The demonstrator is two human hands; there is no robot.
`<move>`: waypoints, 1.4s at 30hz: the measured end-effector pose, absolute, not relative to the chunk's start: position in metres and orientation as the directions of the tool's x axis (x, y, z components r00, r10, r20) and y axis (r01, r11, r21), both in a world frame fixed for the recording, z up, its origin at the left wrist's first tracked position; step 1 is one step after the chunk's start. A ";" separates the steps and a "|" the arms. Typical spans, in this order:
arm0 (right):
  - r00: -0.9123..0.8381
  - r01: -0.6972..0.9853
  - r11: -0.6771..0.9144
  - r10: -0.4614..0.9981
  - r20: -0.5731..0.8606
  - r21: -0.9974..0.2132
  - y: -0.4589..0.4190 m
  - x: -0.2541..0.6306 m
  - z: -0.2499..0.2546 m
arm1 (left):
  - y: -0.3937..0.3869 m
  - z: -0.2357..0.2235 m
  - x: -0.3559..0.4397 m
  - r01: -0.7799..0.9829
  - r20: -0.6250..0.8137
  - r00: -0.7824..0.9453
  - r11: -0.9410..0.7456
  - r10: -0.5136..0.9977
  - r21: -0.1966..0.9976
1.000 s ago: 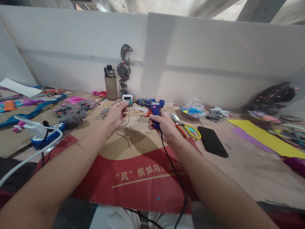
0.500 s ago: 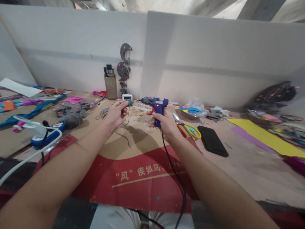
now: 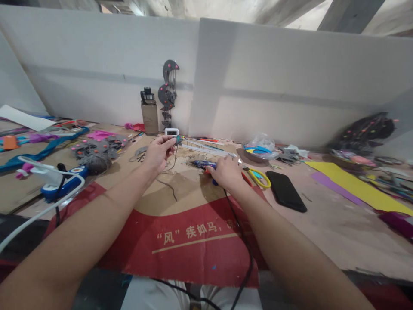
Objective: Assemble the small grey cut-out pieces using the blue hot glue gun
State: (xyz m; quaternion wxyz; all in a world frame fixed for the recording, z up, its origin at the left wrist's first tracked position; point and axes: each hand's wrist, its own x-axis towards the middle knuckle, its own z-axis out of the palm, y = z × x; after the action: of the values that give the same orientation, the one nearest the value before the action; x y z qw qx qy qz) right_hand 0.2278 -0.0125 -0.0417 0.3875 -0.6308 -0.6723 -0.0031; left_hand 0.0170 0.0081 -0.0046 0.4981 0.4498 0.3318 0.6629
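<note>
My left hand (image 3: pixel 158 153) is raised over the cardboard sheet (image 3: pixel 180 241) and pinches a small teal bead piece (image 3: pixel 177 139) with a thin dark cord (image 3: pixel 173 161) hanging from it. My right hand (image 3: pixel 227 173) is low on the cardboard, fingers wrapped round the blue glue gun (image 3: pixel 201 164), which lies on its side with its nozzle to the left. The gun's black cable (image 3: pixel 240 241) runs back along my right forearm.
Yellow-handled scissors (image 3: pixel 258 176) and a black phone (image 3: pixel 285 190) lie right of my right hand. A water bottle (image 3: pixel 149 113) and grey hanging ornament (image 3: pixel 168 92) stand by the white wall. Grey felt pieces (image 3: pixel 97 150), a blue-white device (image 3: pixel 63 183), yellow and purple sheets (image 3: pixel 351 186) surround.
My right hand has dropped from mid-air to the cardboard, laying the glue gun on its side. My left hand has stayed in place with the bead piece.
</note>
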 end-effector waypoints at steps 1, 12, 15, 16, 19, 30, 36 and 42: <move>0.090 0.821 0.261 0.819 0.567 -0.507 -0.016 0.224 -0.038 | 0.007 -0.005 0.018 -0.334 0.288 -0.096 -0.303 0.953 0.893; -0.121 -0.369 0.287 0.928 0.352 -0.884 -0.032 0.162 -0.030 | -0.014 -0.009 0.040 0.121 0.563 -0.001 -0.559 0.826 0.820; -0.139 -0.453 0.171 0.956 0.259 -0.875 -0.036 0.162 -0.026 | -0.013 -0.011 0.041 0.124 0.563 -0.022 -0.556 0.826 0.822; -0.149 -0.458 0.139 0.962 0.230 -0.878 -0.037 0.163 -0.024 | -0.012 -0.011 0.041 0.110 0.554 -0.027 -0.549 0.832 0.829; -0.155 -0.452 0.086 0.973 0.173 -0.888 -0.040 0.167 -0.019 | -0.009 -0.013 0.041 0.044 0.505 -0.039 -0.504 0.862 0.863; 0.105 -0.067 0.247 0.965 0.240 -0.967 -0.033 0.173 -0.021 | -0.012 -0.013 0.047 -0.124 0.352 0.019 -0.347 0.936 0.930; 0.124 -0.061 0.299 0.949 0.290 -0.952 -0.032 0.173 -0.022 | -0.014 -0.013 0.049 -0.139 0.349 0.036 -0.341 0.936 0.930; 0.115 -0.121 0.290 0.954 0.277 -0.949 -0.033 0.173 -0.021 | -0.014 -0.015 0.049 -0.168 0.354 0.036 -0.343 0.935 0.924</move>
State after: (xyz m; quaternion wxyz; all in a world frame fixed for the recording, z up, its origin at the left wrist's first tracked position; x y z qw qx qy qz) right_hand 0.1727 -0.0326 -0.0214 0.6233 -0.4111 -0.5064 0.4314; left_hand 0.0493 -0.0136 -0.0151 0.4575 0.5556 0.3450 0.6025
